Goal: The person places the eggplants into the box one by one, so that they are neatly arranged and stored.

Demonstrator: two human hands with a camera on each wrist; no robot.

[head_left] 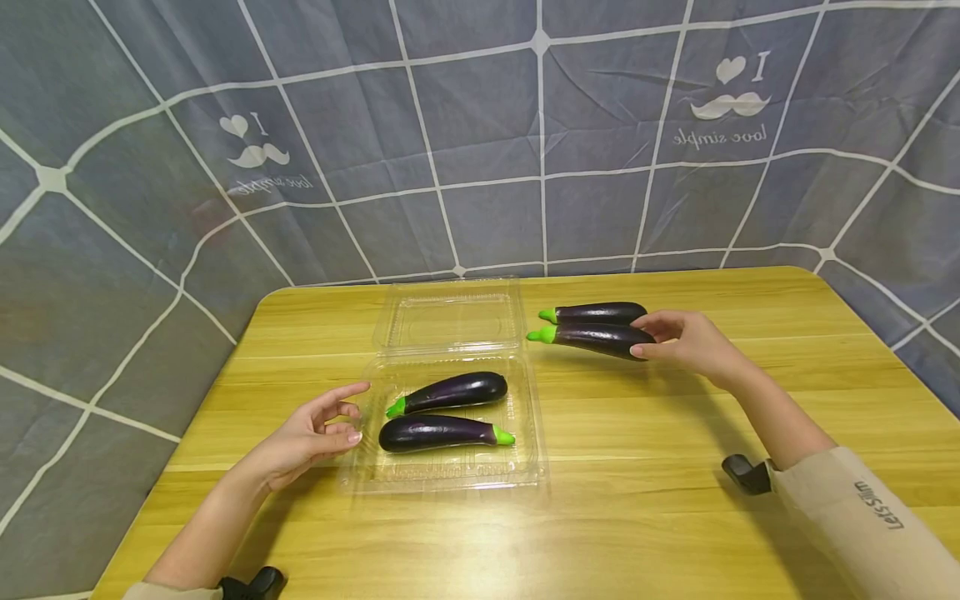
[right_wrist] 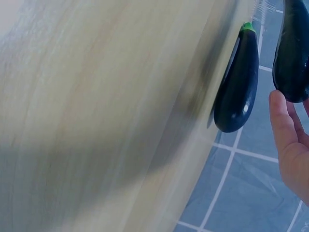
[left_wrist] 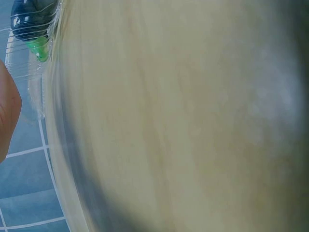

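Observation:
Two dark purple eggplants, an upper one and a lower one, lie in the base of an open clear plastic box. By the box's left edge is my left hand, fingers loosely bent and holding nothing; whether it touches the box I cannot tell. To the right, my right hand pinches the round end of the nearer eggplant between thumb and fingers. In the right wrist view that eggplant appears apart from the farther eggplant, which lies on the table.
The box's clear lid lies folded back behind its base. A wooden table carries everything, and a grey curtain with white lines hangs behind and at both sides.

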